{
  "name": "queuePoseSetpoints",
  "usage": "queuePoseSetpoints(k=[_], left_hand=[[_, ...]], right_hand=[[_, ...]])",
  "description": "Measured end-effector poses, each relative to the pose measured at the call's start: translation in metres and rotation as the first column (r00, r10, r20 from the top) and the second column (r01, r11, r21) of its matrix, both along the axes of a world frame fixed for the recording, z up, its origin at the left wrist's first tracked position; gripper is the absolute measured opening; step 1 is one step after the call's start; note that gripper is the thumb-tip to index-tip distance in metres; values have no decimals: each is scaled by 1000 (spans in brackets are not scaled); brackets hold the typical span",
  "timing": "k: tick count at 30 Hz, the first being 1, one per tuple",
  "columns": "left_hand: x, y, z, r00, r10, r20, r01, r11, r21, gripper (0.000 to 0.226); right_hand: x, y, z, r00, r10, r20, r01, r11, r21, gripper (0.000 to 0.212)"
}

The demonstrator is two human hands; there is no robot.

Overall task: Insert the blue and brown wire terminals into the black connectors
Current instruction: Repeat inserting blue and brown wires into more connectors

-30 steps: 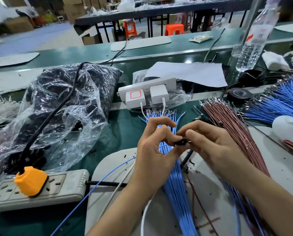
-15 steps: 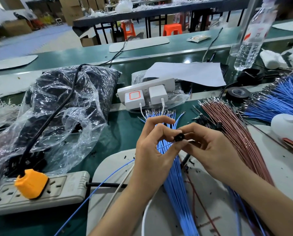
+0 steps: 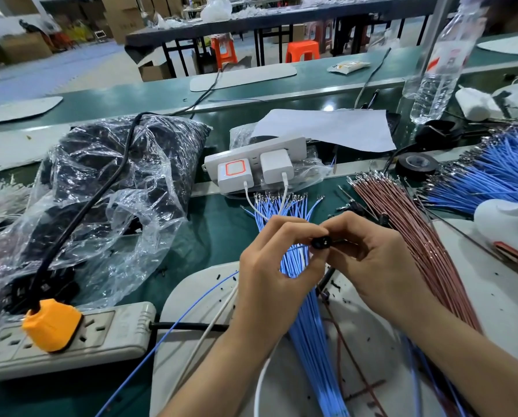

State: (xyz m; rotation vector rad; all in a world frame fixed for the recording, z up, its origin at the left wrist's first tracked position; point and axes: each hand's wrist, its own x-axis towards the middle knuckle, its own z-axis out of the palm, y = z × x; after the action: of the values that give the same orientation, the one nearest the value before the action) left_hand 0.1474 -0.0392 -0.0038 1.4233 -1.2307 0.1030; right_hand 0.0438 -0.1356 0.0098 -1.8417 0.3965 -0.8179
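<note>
The black connector (image 3: 320,242) sits in the air between our two hands, just above the bundle of blue wires (image 3: 309,320) on the white mat (image 3: 477,296). A second ago we saw it from the side, like a short dark stick. Now it has turned, and its round front looks up at us, with two small holes in it. The hands have hardly moved (only the small part has rolled). We think this means we are checking the holes, or lining one up for the next wire end.

Its long way runs from left to right. The round front points left and a bit toward us. The back goes into the right hand (image 3: 372,260), and a black cable (image 3: 325,276) hangs down below.

The right hand's fingers are curled tight round the back of the connector. The left hand (image 3: 269,266) pinches the front of it with thumb and first finger, bent close. One thin blue wire (image 3: 224,279) runs up behind that hand. We cannot tell if its tip is in a hole yet. The brown wires (image 3: 417,236) lie just to the right, not touched.
</note>
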Motion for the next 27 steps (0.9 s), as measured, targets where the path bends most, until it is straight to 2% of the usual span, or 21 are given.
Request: queuePoseSetpoints(k=[11, 14, 19, 23, 27], left_hand=[[-1, 0, -1, 1000, 17, 11, -17, 999, -43, 23], [-2, 1, 0, 1000, -1, 12, 1, 998, -63, 19], [-6, 2, 1, 999, -21, 24, 22, 998, -56, 16], [-1, 2, 1, 1000, 9, 23, -8, 999, -45, 19], [1, 1, 0, 998, 32, 47, -30, 999, -41, 24]], right_hand=[[0, 3, 0, 998, -16, -66, 7, 991, -135, 19], [1, 1, 1, 997, -18, -72, 6, 985, -170, 24], [0, -1, -3, 999, -6, -54, 0, 992, -129, 29], [0, 2, -1, 999, 38, 39, -36, 998, -60, 32], [-2, 4, 2, 988, 86, 131, -85, 996, -15, 21]])
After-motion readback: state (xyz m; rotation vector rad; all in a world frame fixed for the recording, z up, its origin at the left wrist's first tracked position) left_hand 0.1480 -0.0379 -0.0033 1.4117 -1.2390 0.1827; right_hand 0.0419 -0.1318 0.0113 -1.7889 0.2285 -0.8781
